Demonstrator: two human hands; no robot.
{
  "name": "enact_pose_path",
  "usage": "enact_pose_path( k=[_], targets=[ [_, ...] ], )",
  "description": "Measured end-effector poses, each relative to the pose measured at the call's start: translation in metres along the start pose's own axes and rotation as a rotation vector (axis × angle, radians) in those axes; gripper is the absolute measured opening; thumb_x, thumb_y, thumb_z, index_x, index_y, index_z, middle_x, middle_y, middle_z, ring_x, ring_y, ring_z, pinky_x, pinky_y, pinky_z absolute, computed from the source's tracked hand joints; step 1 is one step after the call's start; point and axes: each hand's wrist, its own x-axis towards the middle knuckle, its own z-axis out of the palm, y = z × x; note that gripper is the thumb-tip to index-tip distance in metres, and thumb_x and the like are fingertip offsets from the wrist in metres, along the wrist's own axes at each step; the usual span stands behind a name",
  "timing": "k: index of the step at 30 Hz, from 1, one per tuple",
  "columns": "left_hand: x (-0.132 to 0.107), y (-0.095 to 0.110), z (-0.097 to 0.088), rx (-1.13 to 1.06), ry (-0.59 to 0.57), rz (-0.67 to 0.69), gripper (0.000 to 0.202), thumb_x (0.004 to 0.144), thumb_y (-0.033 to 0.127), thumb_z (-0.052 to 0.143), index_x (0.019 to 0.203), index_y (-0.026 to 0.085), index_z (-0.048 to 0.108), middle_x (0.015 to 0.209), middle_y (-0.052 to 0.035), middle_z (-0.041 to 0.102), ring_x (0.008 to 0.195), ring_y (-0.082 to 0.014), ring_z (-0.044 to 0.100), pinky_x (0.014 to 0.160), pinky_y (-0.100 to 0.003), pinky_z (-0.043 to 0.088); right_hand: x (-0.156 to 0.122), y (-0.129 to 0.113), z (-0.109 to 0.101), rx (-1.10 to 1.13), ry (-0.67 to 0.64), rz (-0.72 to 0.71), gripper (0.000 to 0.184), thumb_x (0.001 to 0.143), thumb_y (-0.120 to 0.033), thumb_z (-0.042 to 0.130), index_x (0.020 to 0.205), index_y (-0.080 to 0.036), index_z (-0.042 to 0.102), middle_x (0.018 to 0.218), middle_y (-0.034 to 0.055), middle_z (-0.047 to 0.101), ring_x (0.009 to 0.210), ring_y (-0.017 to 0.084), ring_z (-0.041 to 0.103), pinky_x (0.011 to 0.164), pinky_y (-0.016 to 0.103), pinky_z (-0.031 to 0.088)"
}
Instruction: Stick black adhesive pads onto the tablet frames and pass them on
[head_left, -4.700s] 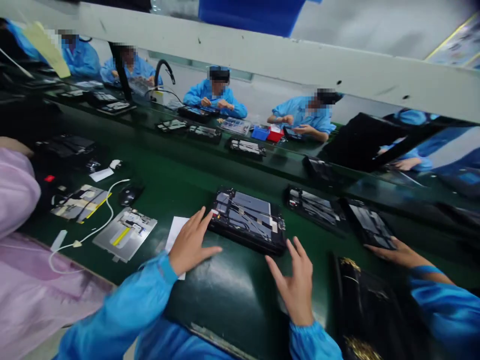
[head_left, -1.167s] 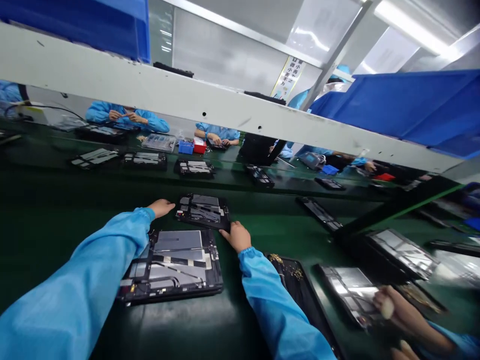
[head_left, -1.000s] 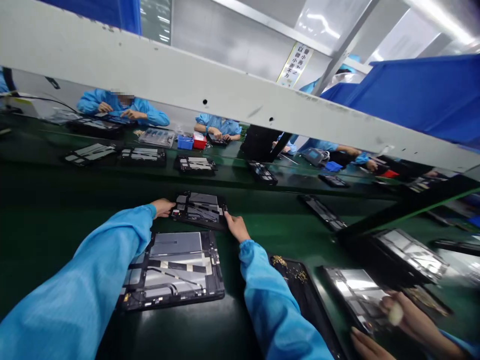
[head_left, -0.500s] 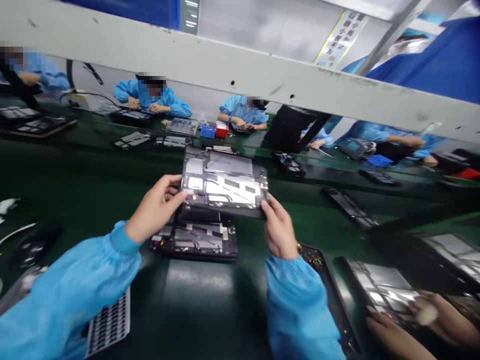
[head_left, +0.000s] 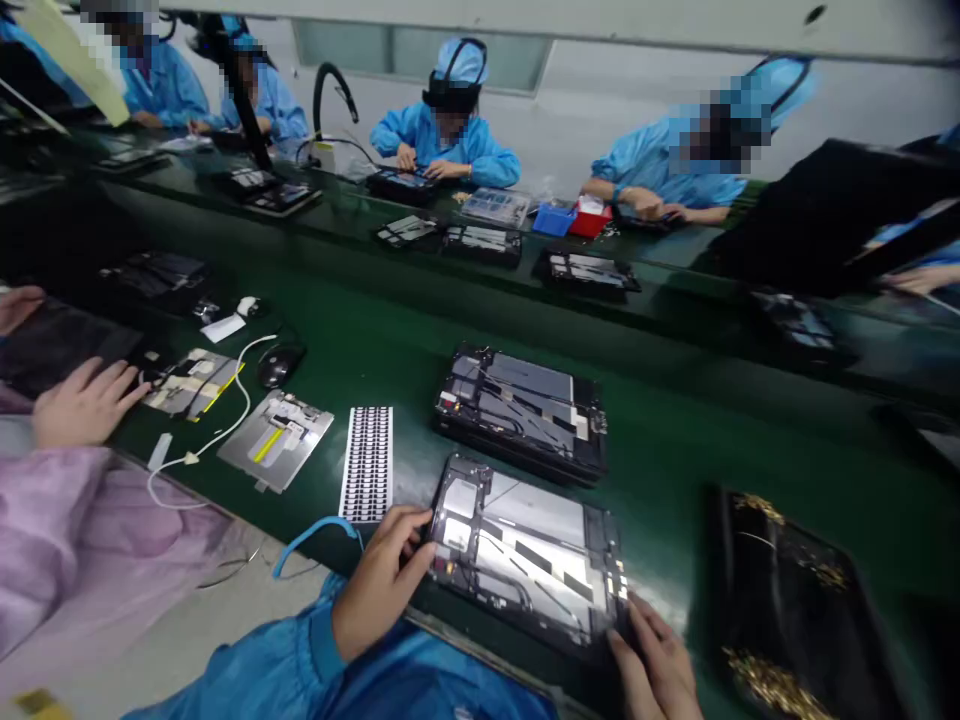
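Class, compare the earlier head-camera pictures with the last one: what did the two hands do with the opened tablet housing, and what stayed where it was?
The left hand and right hand have lowered the opened tablet housing from its raised position and brought it toward the person, in front of the second tablet housing. Neither hand has let go. The second tablet housing stayed where it lay.

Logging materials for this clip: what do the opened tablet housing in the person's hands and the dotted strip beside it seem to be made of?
The tablet housing, between the left hand and right hand, looks like a matte dark plastic or metal frame; its inner panel glares like foil. The strip looks like matte white paper or film printed with black rows; which is unclear.
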Motion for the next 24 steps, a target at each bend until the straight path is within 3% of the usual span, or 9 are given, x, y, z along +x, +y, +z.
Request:
enact_pose_path(
  k=[2,5,7,9,11,13,16,24],
  targets=[
    [0.004,-0.007,-0.012,0.040,-0.023,0.055,0.031,0.099,0.037,0.049,0.123,0.029,0.066,0.129,-0.0093,0.064,0.103,-0.0199,0.068,0.094,-0.037,0.058,0.009,-0.027,-0.001,-0.174,0.116,-0.147,0.066,0.083,-0.063,0.055,0.119,-0.010,0.069,0.137,0.0285,0.054,0.124,0.052,0.055,0.102,0.072,0.042],
    [0.008,-0.022,-0.039,0.254,0.117,0.157,0.033,0.102,0.034,0.044,0.124,0.029,0.067,0.137,-0.0076,0.062,0.126,-0.0229,0.060,0.110,-0.042,0.049,0.011,-0.093,0.011,-0.238,0.202,-0.397,0.045,0.090,-0.047,0.060,0.122,-0.015,0.065,0.135,0.0267,0.053,0.123,0.047,0.054,0.097,0.066,0.045],
    [0.012,-0.038,-0.054,0.454,0.207,0.207,0.037,0.102,0.035,0.044,0.134,0.028,0.061,0.149,-0.0077,0.055,0.139,-0.0273,0.049,0.118,-0.051,0.039,0.008,-0.141,0.035,-0.112,0.029,-0.608,0.024,0.095,-0.033,0.059,0.117,-0.024,0.064,0.117,0.0168,0.063,0.110,0.035,0.061,0.092,0.052,0.051],
    [0.016,-0.053,-0.060,0.614,0.194,0.235,0.044,0.101,0.036,0.045,0.144,0.027,0.052,0.157,-0.0076,0.045,0.146,-0.0297,0.041,0.121,-0.055,0.032,0.005,-0.182,0.068,-0.081,-0.256,-0.826,0.019,0.099,-0.023,0.054,0.114,-0.026,0.063,0.103,0.0098,0.068,0.095,0.027,0.064,0.083,0.043,0.053],
    [0.019,-0.065,-0.060,0.698,0.154,0.242,0.049,0.102,0.036,0.044,0.150,0.026,0.044,0.160,-0.0078,0.040,0.148,-0.0289,0.038,0.122,-0.055,0.031,0.006,-0.210,0.102,-0.170,-0.401,-0.968,0.013,0.098,-0.019,0.054,0.105,-0.023,0.064,0.095,0.0075,0.069,0.087,0.025,0.063,0.078,0.039,0.051],
    [0.021,-0.070,-0.058,0.736,0.140,0.247,0.051,0.103,0.036,0.042,0.152,0.025,0.041,0.161,-0.0084,0.038,0.149,-0.0276,0.037,0.122,-0.053,0.031,0.008,-0.226,0.130,-0.307,-0.435,-1.048,0.007,0.097,-0.018,0.059,0.095,-0.020,0.065,0.090,0.0072,0.067,0.083,0.024,0.061,0.075,0.038,0.049],
    [0.021,-0.072,-0.055,0.747,0.143,0.253,0.052,0.103,0.036,0.041,0.153,0.024,0.040,0.161,-0.0078,0.036,0.149,-0.0272,0.035,0.123,-0.051,0.030,0.012,-0.233,0.154,-0.473,-0.426,-1.091,0.011,0.096,-0.016,0.060,0.086,-0.017,0.064,0.085,0.0077,0.065,0.081,0.024,0.060,0.073,0.037,0.047],
    [0.025,-0.074,-0.058,0.697,0.142,0.285,0.053,0.102,0.038,0.039,0.154,0.028,0.038,0.162,-0.0065,0.035,0.150,-0.0288,0.035,0.123,-0.053,0.028,0.019,-0.242,0.173,-0.573,-0.538,-1.017,0.011,0.097,-0.017,0.054,0.094,-0.013,0.064,0.090,0.0121,0.067,0.086,0.025,0.062,0.079,0.038,0.050]
  ],
)
